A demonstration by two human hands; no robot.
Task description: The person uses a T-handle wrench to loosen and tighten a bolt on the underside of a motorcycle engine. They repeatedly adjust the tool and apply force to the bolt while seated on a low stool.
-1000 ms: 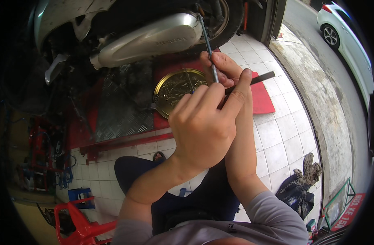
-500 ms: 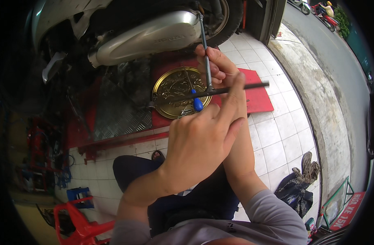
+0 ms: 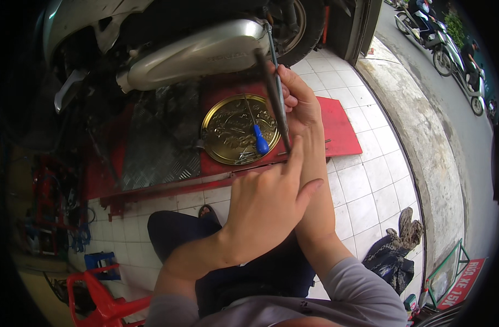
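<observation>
The fingers (image 3: 289,102) of the right hand (image 3: 305,113), in the head view, are clamped lightly around the shaft of one T-shaped wrench (image 3: 274,49), just right of the one round gold tray (image 3: 219,122). The left hand (image 3: 266,201), on the near side of the tray, grips nothing: its thumb and forefinger stand apart, the forefinger pointing at the near end of the wrench's blurred crossbar; whether it touches, I cannot tell. Beyond the tray, the shaft runs to the rear of one scooter (image 3: 198,52), with one wheel (image 3: 315,27) in sight.

The tray holds one screwdriver (image 3: 260,140) with a blue handle, and several small metal pieces (image 3: 247,158), too small to count. It sits close to the near edge of the red platform (image 3: 345,125), whose end edge lies farther off to the tray's right. Past that end, white floor tiles (image 3: 377,174) extend to a dark border, then a concrete strip (image 3: 418,125) and the road. One black bag (image 3: 388,261) lies on the tiles, well to the tray's near right; one red chair (image 3: 105,305) stands well to its near left.
</observation>
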